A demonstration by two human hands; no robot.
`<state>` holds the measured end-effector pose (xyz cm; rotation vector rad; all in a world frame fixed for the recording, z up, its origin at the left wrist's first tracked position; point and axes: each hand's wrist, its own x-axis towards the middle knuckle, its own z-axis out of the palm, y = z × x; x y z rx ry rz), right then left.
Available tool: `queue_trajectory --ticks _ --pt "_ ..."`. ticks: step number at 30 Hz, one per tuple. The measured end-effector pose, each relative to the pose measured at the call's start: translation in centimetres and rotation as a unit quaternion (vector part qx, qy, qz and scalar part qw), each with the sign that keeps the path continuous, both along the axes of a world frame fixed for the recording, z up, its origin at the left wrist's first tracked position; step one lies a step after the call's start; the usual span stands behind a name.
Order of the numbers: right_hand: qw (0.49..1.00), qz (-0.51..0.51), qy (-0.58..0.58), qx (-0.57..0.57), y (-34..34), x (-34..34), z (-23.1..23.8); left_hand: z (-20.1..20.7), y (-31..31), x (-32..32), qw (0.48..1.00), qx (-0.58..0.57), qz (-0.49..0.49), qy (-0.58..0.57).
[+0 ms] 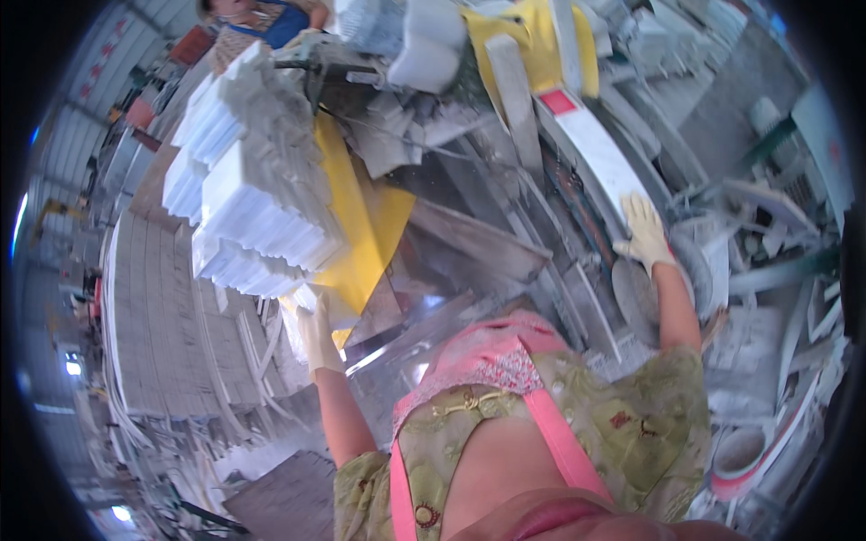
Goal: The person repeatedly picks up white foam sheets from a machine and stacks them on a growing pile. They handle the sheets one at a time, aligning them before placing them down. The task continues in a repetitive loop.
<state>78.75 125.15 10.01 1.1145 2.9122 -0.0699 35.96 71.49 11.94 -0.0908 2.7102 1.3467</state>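
White strip [591, 144] under the right hand's [646, 236] spread fingers [639, 210], nothing clasped; left hand's [316, 332] hold unclear.

Counted: one gloved left hand [313, 332], one gloved right hand [645, 233], one red-ended white strip [591, 146], one pink apron [478, 365], one co-worker [280, 22]. Stacked white slabs [248, 198] too blurred to be counted.
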Motion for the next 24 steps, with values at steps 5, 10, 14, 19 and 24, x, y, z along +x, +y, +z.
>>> queue_trajectory --ticks 5,10,14,19,24 --pt "0.98 0.06 0.164 -0.093 1.8 3.4 -2.4 1.5 0.8 1.5 0.993 0.112 -0.029 -0.011" --pt "0.984 0.052 0.147 -0.081 1.4 6.1 -0.3 2.2 1.6 1.3 0.992 0.118 -0.027 -0.034" --pt "0.999 0.003 0.05 0.021 -0.8 3.5 0.9 0.8 1.0 0.1 0.992 0.126 -0.005 -0.021" --pt "0.993 -0.002 -0.002 0.117 1.0 -0.9 -0.5 -0.9 -0.6 -1.0 0.991 0.131 0.006 -0.039" --pt "0.994 -0.008 0.078 0.074 3.0 -0.4 -0.2 -1.2 -0.9 -1.7 0.994 0.099 0.017 -0.041"
